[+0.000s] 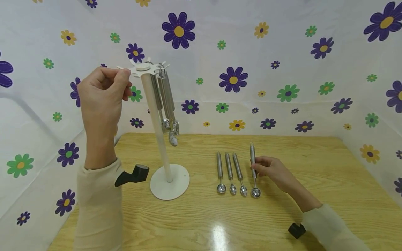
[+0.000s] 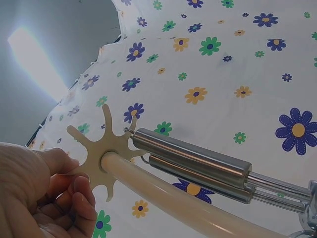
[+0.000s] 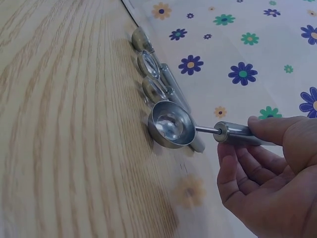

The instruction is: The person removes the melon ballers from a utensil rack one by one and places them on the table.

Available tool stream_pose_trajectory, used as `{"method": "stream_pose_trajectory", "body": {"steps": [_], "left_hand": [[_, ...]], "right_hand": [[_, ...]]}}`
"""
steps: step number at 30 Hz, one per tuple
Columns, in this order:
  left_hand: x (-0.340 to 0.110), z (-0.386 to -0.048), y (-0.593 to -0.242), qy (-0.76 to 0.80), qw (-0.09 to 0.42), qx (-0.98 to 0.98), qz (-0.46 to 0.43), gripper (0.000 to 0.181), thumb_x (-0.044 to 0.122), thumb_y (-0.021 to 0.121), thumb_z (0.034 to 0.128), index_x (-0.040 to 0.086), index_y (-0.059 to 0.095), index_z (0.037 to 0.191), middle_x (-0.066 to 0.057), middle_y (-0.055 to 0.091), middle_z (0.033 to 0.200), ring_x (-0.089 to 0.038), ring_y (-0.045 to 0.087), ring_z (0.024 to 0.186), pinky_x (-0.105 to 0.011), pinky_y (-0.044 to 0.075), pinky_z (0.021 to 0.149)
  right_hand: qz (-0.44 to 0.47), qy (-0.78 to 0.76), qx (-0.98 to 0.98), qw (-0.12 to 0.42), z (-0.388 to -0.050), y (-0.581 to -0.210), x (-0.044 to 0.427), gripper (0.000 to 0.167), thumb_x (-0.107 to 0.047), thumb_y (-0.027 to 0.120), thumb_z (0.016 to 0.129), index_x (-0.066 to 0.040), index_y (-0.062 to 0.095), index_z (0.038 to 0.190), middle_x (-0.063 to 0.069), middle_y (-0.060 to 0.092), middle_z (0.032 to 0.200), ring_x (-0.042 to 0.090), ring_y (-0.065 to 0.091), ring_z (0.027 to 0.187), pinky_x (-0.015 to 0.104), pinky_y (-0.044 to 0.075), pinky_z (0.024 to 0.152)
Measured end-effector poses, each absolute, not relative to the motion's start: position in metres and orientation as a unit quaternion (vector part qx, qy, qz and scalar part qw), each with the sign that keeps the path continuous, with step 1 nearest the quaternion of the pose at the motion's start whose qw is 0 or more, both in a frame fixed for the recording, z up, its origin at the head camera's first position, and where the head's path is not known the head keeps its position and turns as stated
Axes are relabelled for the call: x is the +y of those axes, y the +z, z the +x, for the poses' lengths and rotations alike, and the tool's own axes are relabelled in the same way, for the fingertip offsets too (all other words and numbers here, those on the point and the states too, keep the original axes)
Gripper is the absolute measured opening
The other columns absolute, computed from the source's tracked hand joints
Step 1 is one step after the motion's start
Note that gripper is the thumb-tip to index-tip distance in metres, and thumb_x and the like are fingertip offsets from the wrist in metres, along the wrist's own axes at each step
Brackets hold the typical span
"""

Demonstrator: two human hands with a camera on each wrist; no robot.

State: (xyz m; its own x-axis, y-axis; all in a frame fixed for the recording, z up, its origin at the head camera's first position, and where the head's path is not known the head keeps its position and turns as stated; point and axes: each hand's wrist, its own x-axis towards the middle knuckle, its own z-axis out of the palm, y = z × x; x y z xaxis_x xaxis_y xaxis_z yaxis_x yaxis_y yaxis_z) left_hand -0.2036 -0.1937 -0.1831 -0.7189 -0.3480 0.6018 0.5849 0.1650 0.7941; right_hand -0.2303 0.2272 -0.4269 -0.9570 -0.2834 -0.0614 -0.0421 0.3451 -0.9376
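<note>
At upper left, my left hand (image 1: 102, 92) pinches one arm of the hooked top (image 1: 143, 67) of a white utensil stand (image 1: 161, 139). Several metal-handled utensils (image 1: 168, 97) hang from hooks on its right side. In the left wrist view, thumb and fingers of the left hand (image 2: 47, 193) meet at an arm of the hook disc (image 2: 96, 153). My right hand (image 1: 274, 171) holds a melon baller (image 1: 255, 192) by its metal handle, bowl end towards me. The right wrist view shows its round bowl (image 3: 172, 124) close to the wood; contact is unclear.
Left of the held melon baller, another round-bowled one (image 1: 221, 188) and two narrower-bowled scoops (image 1: 232, 189) lie in a row on the wooden table (image 1: 201, 216). The stand's round base (image 1: 169, 195) rests on the table. A flower-patterned cloth (image 1: 201, 52) surrounds the back and sides.
</note>
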Motion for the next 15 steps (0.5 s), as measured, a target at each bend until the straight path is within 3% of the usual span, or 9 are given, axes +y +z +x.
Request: {"method": "stream_pose_trajectory", "body": {"steps": [15], "left_hand": [[-0.1937,-0.2034,-0.1835,-0.643,0.363,-0.669,-0.086,0.007,0.017,0.073,0.0976,0.011,0.074,0.093,-0.006,0.066,0.081,-0.016,0.058,0.067,-0.020,0.053,0.069]], "right_hand": [[-0.080,-0.552,0.822,0.111,-0.2384,-0.4346,0.2299,0.043,-0.018,0.065,0.104,0.014,0.058,0.133,0.010,0.071,0.105,0.017,0.061,0.090,0.029,0.054,0.078]]}}
